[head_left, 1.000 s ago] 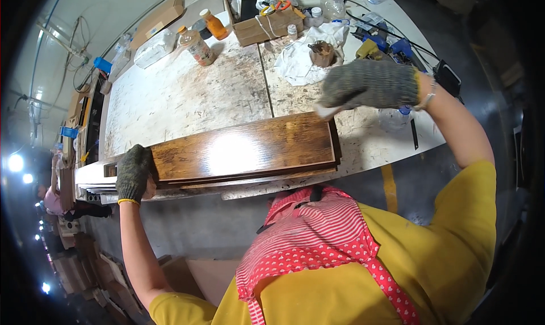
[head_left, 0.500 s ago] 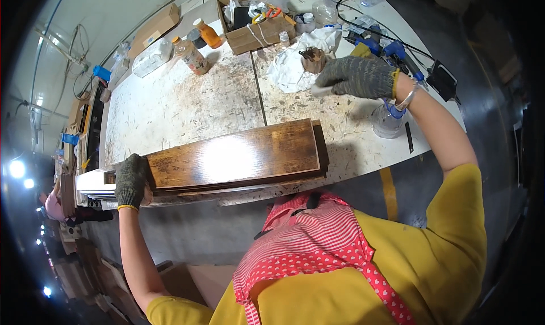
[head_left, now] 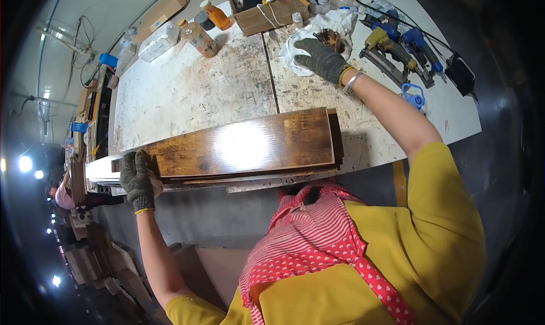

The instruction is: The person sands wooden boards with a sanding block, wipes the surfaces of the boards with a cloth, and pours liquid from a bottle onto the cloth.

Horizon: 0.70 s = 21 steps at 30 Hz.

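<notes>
A stack of glossy brown wooden boards (head_left: 295, 136) lies along the table's near edge. At its left end is my left hand (head_left: 137, 180) in a dark grey knit glove, its fingers closed over the end of the top board. Something pale shows beside its palm; I cannot make out what it is. Across the table, my gloved right hand (head_left: 322, 61) lies over a crumpled white cloth (head_left: 289, 57), fingers stretched and apart. Just beyond it stands a small brown container (head_left: 330, 39) with dark contents. What lies under the right palm is hidden.
Blue and yellow nail guns (head_left: 389, 52) with hoses lie at the right. A cardboard box (head_left: 272, 17) of tools and bottles (head_left: 200, 39) stand at the back. The white table (head_left: 193, 92) is stained. Another person (head_left: 63, 195) is at far left.
My right hand has moved left and away from me, onto the white cloth, uncovering the nail guns. The view has shifted slightly. My left hand stays at the boards' left end.
</notes>
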{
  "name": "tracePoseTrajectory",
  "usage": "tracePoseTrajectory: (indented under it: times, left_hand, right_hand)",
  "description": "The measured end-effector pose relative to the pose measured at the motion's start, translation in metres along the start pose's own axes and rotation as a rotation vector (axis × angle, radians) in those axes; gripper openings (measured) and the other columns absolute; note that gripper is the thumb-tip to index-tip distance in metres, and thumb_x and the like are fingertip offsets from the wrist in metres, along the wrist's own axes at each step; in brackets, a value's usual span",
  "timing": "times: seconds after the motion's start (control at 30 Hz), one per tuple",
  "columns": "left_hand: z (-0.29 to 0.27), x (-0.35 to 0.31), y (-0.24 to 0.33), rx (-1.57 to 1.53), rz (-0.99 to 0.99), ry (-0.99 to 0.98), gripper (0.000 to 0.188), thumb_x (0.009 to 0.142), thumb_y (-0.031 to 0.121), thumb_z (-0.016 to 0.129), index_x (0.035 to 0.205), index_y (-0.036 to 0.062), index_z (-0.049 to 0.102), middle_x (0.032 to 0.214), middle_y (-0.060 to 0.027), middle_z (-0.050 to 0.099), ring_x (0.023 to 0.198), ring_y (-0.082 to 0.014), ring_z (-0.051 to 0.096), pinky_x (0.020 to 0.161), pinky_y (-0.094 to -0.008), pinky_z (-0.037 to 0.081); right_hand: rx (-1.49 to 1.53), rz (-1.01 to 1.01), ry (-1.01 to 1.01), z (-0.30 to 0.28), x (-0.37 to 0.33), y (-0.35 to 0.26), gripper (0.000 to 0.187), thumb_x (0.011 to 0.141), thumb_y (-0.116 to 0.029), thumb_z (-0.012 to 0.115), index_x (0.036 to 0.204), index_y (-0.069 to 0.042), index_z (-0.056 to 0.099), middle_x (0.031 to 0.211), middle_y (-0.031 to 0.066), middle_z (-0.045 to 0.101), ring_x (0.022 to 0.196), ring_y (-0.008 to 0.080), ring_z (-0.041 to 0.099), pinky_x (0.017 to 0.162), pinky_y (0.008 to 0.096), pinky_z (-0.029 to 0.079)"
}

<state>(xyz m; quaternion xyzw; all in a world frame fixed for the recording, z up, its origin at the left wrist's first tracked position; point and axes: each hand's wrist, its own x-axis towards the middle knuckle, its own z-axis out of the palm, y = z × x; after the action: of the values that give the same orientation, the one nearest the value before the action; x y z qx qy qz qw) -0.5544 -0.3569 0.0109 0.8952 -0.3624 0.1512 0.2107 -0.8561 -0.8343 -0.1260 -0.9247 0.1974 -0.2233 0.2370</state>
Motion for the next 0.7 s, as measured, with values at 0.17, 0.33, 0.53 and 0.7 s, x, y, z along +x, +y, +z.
tracePoseTrajectory:
  times: [0.17,0.33,0.53,0.7]
  left_hand:
    - [-0.029,-0.010,0.037,-0.122,-0.201,-0.173,0.030,0.091,0.027,0.069,0.101,-0.0002,0.061,0.087,-0.0100,0.062,0.082,-0.0192,0.059,0.075,-0.0329,0.048]
    - [-0.034,-0.015,0.128,-0.582,0.004,-0.102,0.018,0.096,0.017,0.063,0.108,0.0039,0.060,0.091,0.0003,0.062,0.084,-0.0076,0.057,0.074,-0.0237,0.047]
    - [0.023,-0.083,0.324,-0.482,0.800,-0.319,0.027,0.081,0.024,0.070,0.102,0.0090,0.063,0.098,-0.0113,0.060,0.094,-0.0306,0.058,0.083,-0.0434,0.047]
    - [0.022,-0.087,0.273,-0.167,0.746,-0.185,0.018,0.081,0.023,0.066,0.096,0.0143,0.061,0.090,-0.0071,0.058,0.088,-0.0275,0.058,0.074,-0.0425,0.047]
  right_hand:
    - [0.643,-0.200,-0.347,-0.074,-0.022,-0.078,0.034,0.103,-0.014,0.044,0.135,-0.004,0.052,0.134,0.0097,0.058,0.121,0.0156,0.056,0.104,0.0286,0.046]
    - [0.262,-0.352,-0.569,-0.090,-0.032,-0.147,0.039,0.099,-0.032,0.052,0.127,-0.005,0.061,0.125,0.0136,0.064,0.112,0.0249,0.062,0.101,0.0351,0.047]
    - [0.219,-0.396,-0.816,-0.094,-0.027,-0.144,0.039,0.095,-0.018,0.055,0.132,-0.006,0.057,0.137,0.0124,0.056,0.123,0.0237,0.055,0.109,0.0363,0.040]
    - [-0.251,-0.840,-0.599,-0.083,-0.029,-0.128,0.039,0.097,-0.014,0.050,0.136,-0.008,0.054,0.143,0.0112,0.051,0.128,0.0261,0.051,0.112,0.0339,0.037]
